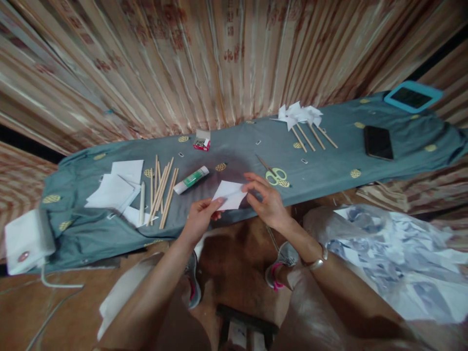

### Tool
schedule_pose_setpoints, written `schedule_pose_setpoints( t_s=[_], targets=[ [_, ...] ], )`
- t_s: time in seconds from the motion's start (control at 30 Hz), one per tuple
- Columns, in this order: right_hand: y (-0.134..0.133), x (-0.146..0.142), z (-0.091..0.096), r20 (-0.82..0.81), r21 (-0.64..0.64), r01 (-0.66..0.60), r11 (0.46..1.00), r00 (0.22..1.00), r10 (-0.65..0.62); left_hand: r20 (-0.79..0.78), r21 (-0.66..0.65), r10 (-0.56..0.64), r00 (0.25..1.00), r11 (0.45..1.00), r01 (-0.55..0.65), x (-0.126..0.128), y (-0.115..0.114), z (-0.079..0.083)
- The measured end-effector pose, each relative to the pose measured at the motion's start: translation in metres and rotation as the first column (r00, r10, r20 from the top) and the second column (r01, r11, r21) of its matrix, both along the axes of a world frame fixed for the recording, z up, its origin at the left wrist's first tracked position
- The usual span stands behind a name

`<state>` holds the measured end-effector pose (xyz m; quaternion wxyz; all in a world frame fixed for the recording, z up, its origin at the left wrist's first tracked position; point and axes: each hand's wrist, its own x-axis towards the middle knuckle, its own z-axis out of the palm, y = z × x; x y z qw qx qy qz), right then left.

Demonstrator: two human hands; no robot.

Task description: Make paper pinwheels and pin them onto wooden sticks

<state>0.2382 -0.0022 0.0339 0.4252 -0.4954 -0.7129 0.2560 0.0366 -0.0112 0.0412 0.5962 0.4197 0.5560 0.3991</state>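
A small folded piece of white paper point(229, 194) is held up over the front edge of the cloth-covered table. My left hand point(202, 214) pinches its left side, thumb on top. At its right corner, my right hand point(266, 201) has its thumb and fingers closed on the paper, other fingers loosely bent. Just behind my left hand lies a green and white glue stick point(191, 180). Green-handled scissors point(273, 174) rest beyond my right hand, blades pointing away to the left.
Left on the table are wooden sticks point(161, 192), white paper sheets point(113, 190) and a white box point(27, 241) with a cable. Behind are a small red box point(202, 141) and paper pinwheels point(300, 116) on sticks. A black phone point(378, 142) and blue-framed tablet point(413, 96) lie right.
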Motion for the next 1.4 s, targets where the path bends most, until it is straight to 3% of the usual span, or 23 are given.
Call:
schedule_pose_setpoints(
  t_s=[0.17,0.27,0.4,0.53,0.67,0.77,0.87,0.93,0.97,1.03,1.13,1.27,1.4],
  targets=[
    [0.006,0.013,0.003,0.036,0.035,0.047,0.998,0.998,-0.048,-0.016,0.022,0.098,0.995,0.995,-0.097,0.006,0.009,-0.004],
    [0.016,0.031,0.003,0.154,0.067,0.177,0.982,0.971,-0.185,-0.054,0.084,0.127,0.99,0.989,-0.122,0.003,0.013,-0.005],
    [0.028,0.053,-0.007,0.493,0.105,0.361,0.927,0.791,-0.364,-0.146,0.212,0.155,0.977,0.97,-0.122,-0.006,0.017,-0.007],
    [0.034,0.059,-0.019,0.626,0.069,0.372,0.926,0.707,-0.331,-0.25,0.314,0.191,0.949,0.944,-0.107,-0.016,0.019,-0.008],
    [0.04,0.059,-0.019,0.625,0.091,0.374,0.923,0.7,-0.345,-0.265,0.344,0.2,0.943,0.933,-0.101,-0.022,0.019,-0.009],
    [0.044,0.061,-0.013,0.597,0.012,0.424,0.906,0.723,-0.347,-0.242,0.357,0.23,0.943,0.924,-0.134,-0.023,0.021,-0.008],
    [0.042,0.06,-0.006,0.39,-0.211,0.443,0.871,0.856,-0.34,-0.192,0.328,0.268,0.944,0.924,-0.195,-0.02,0.024,-0.004],
    [0.037,0.055,-0.001,0.088,-0.419,0.35,0.838,0.934,-0.347,-0.148,0.296,0.287,0.947,0.926,-0.234,-0.018,0.026,0.0],
    [0.033,0.052,0.001,-0.079,-0.522,0.258,0.813,0.934,-0.348,-0.126,0.281,0.295,0.947,0.926,-0.251,-0.016,0.027,0.002],
    [0.024,0.044,0.004,-0.35,-0.637,0.042,0.77,0.874,-0.338,-0.088,0.257,0.309,0.947,0.926,-0.278,-0.014,0.029,0.004],
    [0.013,0.034,0.006,-0.566,-0.694,-0.19,0.694,0.739,-0.364,-0.066,0.256,0.323,0.944,0.92,-0.297,-0.016,0.032,0.004],
    [0.003,0.026,0.003,-0.686,-0.681,-0.389,0.621,0.636,-0.353,-0.052,0.264,0.334,0.941,0.914,-0.309,-0.022,0.038,0.001],
    [-0.007,0.017,0.003,-0.728,-0.662,-0.498,0.559,0.603,-0.325,-0.002,0.244,0.332,0.943,0.915,-0.321,-0.027,0.042,-0.001]
  ],
)
